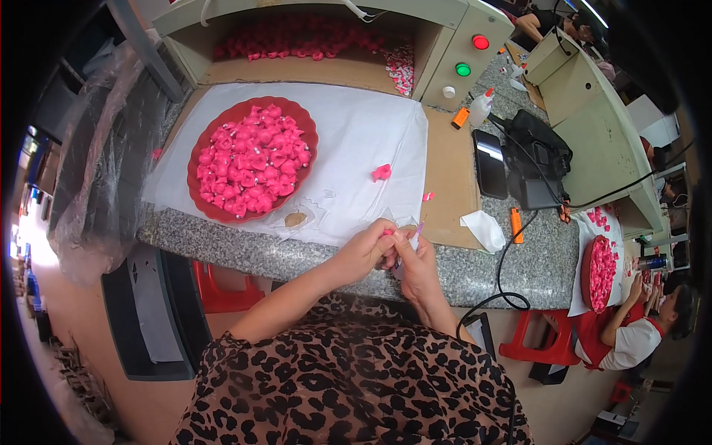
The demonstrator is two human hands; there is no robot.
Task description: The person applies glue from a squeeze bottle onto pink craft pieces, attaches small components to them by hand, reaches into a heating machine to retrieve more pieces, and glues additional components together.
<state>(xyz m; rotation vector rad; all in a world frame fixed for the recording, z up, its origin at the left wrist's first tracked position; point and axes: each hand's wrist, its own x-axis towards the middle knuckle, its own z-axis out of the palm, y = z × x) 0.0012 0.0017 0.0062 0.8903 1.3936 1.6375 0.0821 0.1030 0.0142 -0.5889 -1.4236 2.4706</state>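
My two hands meet at the front edge of the bench. My left hand (368,251) is closed, pinching a small pink piece (388,233) that is mostly hidden by the fingers. In my right hand (420,268), the fingers are wrapped round a slim white squeeze bottle (399,271) with a thin purple tip, close beside the pink piece. Beyond the hands, one loose pink flower-like piece (381,173) lies on the white sheet (356,133). To the left stands a red scalloped tray (194,159), heaped with similar pink pieces that have small white dots.
Behind the sheet, a metal housing (445,55) with red and green buttons holds more pink pieces. At right lie a phone (489,165), a black bag (540,152), a white bottle (482,107), a crumpled tissue (483,230) and a looping black cable (499,267). Another person (630,337) sits far right.
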